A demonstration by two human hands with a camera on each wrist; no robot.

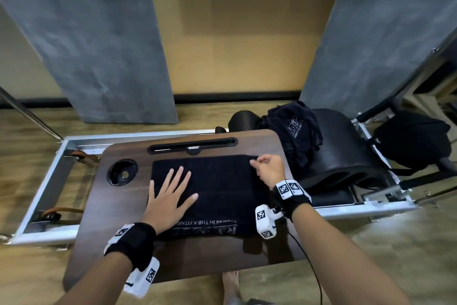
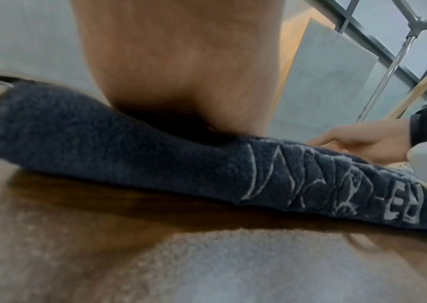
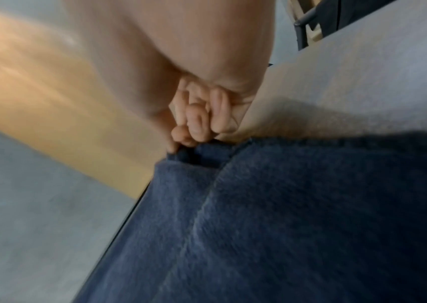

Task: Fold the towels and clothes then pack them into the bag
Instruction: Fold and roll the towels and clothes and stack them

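Folding step, 1st towel: black towel [image 1: 217, 188] lies part-folded on walnut lap desk [image 1: 128, 250]. L hand [image 1: 170, 196] flat, fingers spread, pressing it; R hand [image 1: 268, 168] pinches far-right corner – next: carry corner across, align edges. Bag [image 1: 411, 141] well apart, at right.

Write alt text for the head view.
A left hand presses flat on a folded dark towel on a wooden tray table, while the right hand pinches its far right corner. Dark clothes and a black bag sit beyond.
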